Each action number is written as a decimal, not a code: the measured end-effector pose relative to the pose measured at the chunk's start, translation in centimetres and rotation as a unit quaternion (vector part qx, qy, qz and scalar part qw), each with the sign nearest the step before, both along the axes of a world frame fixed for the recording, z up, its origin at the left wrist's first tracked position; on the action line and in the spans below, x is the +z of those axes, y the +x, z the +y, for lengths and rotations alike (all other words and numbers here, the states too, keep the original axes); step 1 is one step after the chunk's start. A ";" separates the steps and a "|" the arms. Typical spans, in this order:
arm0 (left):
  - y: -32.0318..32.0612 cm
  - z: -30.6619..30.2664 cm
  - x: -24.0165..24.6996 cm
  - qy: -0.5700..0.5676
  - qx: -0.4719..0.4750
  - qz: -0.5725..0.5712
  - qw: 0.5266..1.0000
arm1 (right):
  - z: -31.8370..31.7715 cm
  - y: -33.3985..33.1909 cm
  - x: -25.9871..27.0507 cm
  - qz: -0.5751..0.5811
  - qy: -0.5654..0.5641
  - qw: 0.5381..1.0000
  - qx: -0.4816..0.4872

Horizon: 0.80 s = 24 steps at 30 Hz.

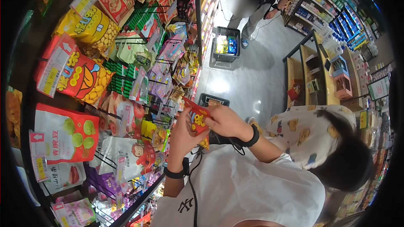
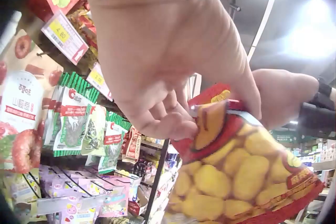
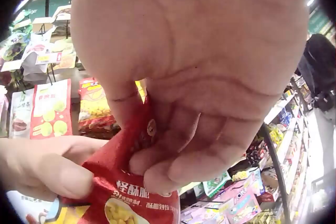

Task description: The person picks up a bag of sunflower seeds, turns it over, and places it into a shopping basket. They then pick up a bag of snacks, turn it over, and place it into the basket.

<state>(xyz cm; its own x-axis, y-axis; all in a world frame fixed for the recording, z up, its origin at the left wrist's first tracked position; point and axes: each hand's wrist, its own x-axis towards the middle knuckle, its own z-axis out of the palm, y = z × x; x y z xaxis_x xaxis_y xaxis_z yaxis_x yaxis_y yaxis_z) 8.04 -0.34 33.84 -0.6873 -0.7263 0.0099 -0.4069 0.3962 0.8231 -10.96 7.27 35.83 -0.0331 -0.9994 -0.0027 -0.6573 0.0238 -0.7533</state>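
A red and yellow snack bag (image 1: 198, 122) is held between both hands in front of the chest. My left hand (image 1: 182, 136) grips one side of it; in the left wrist view that hand (image 2: 168, 50) has its fingers curled at the top of the bag (image 2: 236, 176). My right hand (image 1: 229, 122) pinches the other side. Seen from the right wrist, the right hand (image 3: 189, 61) curls its fingers and thumb round the red bag (image 3: 136, 182), and the left hand (image 3: 47, 166) holds the bag's near side.
Hanging snack bags (image 1: 84, 75) with price tags fill the rack at the left. A black basket (image 1: 227, 44) stands on the aisle floor near a standing person, another (image 1: 213, 100) just beyond the hands. At the right, someone in a patterned top (image 1: 294, 132) is close by shelves (image 1: 296, 67).
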 end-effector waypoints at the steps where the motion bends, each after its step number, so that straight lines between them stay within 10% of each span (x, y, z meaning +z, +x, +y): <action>1: 0.2 0.0 -0.4 0.013 -0.007 0.018 1.000 | 0.0 -0.6 -0.4 -0.017 -0.036 0.999 -0.010; 16: -3.8 1.2 -5.5 0.110 0.082 -0.097 0.986 | -5.7 -16.8 -16.7 -0.108 0.091 0.975 -0.174; 24: -8.2 2.2 -7.1 0.210 0.082 -0.169 0.959 | -2.5 -22.1 -42.8 -0.290 0.342 0.841 -0.302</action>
<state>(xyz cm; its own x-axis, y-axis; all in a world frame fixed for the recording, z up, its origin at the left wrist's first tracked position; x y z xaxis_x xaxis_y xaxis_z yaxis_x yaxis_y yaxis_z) -0.19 1.90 26.77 -0.4752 -0.7161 -0.5112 -0.7077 -0.0340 0.7057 -33.06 4.75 -7.01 -0.3295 -0.5589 -0.7609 0.1048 0.7793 -0.6178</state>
